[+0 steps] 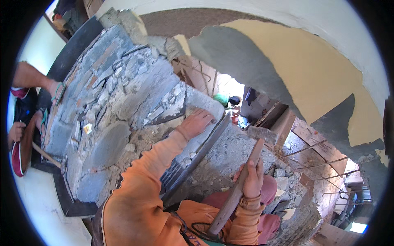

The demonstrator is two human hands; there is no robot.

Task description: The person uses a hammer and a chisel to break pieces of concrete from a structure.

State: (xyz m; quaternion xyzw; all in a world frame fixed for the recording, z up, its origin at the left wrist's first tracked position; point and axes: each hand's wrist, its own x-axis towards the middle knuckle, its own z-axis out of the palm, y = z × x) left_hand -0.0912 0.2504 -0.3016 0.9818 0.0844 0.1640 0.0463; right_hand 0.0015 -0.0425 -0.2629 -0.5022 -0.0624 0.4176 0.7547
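Observation:
My right hand (pixel 253 179) is closed round the wooden handle (pixel 234 197) of a hammer. The blocky, dust-grey hammer head (pixel 262 134) is at the far end, over the broken concrete. My left hand (pixel 197 124) lies palm down on the edge of a broken concrete slab (pixel 205 101), fingers stretched toward its rim, holding nothing. Just right of that hand, a dark straight edge strip (pixel 201 153) runs along the slab. Cracked mortar pieces (pixel 168 104) lie beyond my left hand.
Loose rubble (pixel 108 84) covers the slab at left. There another person's sandalled feet (pixel 57 91) stand, and their hand (pixel 16 132) is beside a wooden stick (pixel 47 158). Bare rebar (pixel 316 166) spans an opening at right. People are visible far below through the gap (pixel 230 88).

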